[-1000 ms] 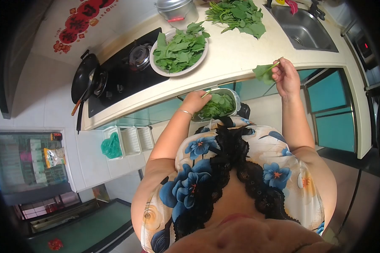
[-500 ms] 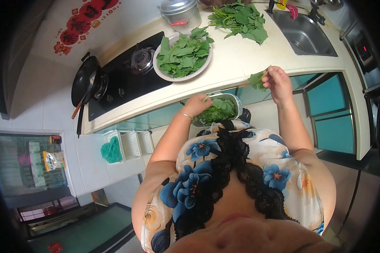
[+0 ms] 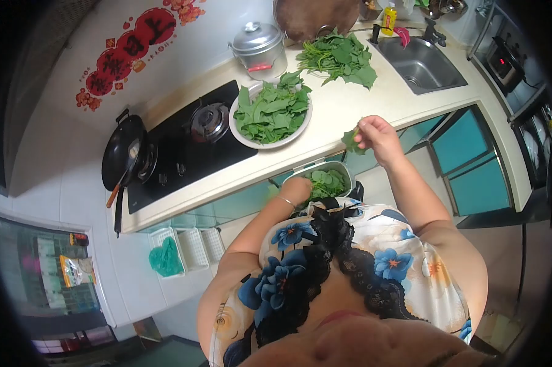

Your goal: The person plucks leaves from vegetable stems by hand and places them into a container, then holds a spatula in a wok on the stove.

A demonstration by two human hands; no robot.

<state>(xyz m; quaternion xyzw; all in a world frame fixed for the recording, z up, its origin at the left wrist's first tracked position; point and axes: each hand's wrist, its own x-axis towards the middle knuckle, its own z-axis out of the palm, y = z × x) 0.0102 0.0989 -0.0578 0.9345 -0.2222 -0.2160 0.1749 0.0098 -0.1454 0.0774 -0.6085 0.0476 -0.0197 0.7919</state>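
Observation:
My right hand (image 3: pixel 380 139) pinches a leafy green sprig (image 3: pixel 353 142) in front of the counter edge. My left hand (image 3: pixel 297 191) is at the left side of a pale bin (image 3: pixel 352 177) below the counter, its fingers curled and partly hidden; what they hold, if anything, does not show. Green leaves and stems (image 3: pixel 326 183) lie in that bin. Up on the counter, a whitish bowl (image 3: pixel 234 129) is heaped with picked leaves (image 3: pixel 273 110). Beyond it lies a pile of leafy greens with stems (image 3: pixel 343 60).
A black wok (image 3: pixel 120 150) sits on the gas stove (image 3: pixel 193 162) at left. Behind the bowl stands a lidded metal pot (image 3: pixel 257 49). The sink (image 3: pixel 420 64) is at the back right. White baskets (image 3: pixel 193 248), one with a green bag (image 3: pixel 166 257), hang at lower left.
My left hand has gone lower at the bin, and the stem seen in its fingers no longer shows. My right hand has shifted left with its sprig. The camera view has tilted upward.

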